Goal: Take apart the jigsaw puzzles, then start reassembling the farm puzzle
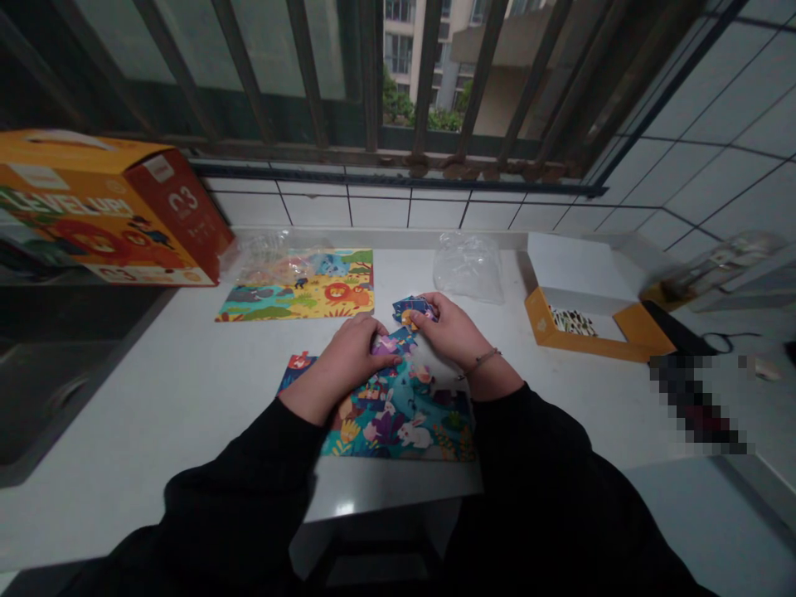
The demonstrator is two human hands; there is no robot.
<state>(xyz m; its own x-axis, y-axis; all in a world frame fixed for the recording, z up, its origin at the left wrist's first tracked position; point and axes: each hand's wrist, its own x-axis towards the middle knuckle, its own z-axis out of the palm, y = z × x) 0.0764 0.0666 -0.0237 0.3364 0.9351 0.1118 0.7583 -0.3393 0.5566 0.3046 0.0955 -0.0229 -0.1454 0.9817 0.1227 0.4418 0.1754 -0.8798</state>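
**Pieces are held over a jigsaw [398, 419]**
A blue piece [414, 308] is pinched in the nearly closed right hand [451, 332]; a purple piece [384, 344] is cupped under the curled left hand [336, 365]. The jigsaw lies on the white counter [155, 414], with a second puzzle [295, 290] beyond it.

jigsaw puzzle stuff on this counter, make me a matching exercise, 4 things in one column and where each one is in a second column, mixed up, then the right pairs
Things
1. rabbit jigsaw puzzle
2. lion jigsaw puzzle
3. clear plastic bag
4. open orange box

Places
A. far right, with loose pieces inside
B. crumpled straight ahead, past the hands
C. under the left hand and right hand
D. flat on the counter, ahead and to the left

Right pairs: 1-C, 2-D, 3-B, 4-A
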